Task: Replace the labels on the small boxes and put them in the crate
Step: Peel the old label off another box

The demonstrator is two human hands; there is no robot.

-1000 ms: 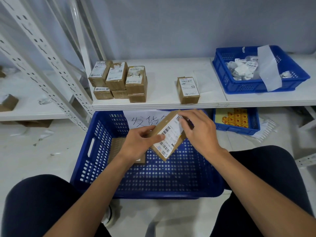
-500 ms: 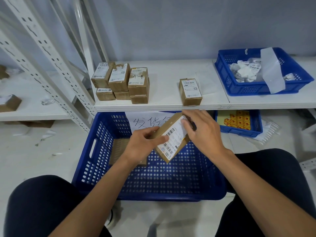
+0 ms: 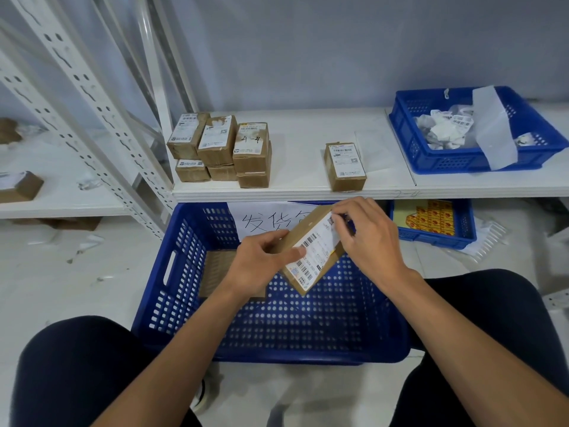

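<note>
Over the blue crate (image 3: 172, 298), the grip of our left hand (image 3: 261, 261) clamps the tilted small box (image 3: 300, 231), thumb on its label (image 3: 317, 249), while the grip of our right hand (image 3: 368, 238) pinches the label's top corner: seemingly the peeling step, which next needs a slow, even pull.

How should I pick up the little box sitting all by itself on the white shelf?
The lone box lies flat, label up, with bare shelf on both sides. So probably come from above and grip its two long brown sides, keeping fingers off the label.
</note>
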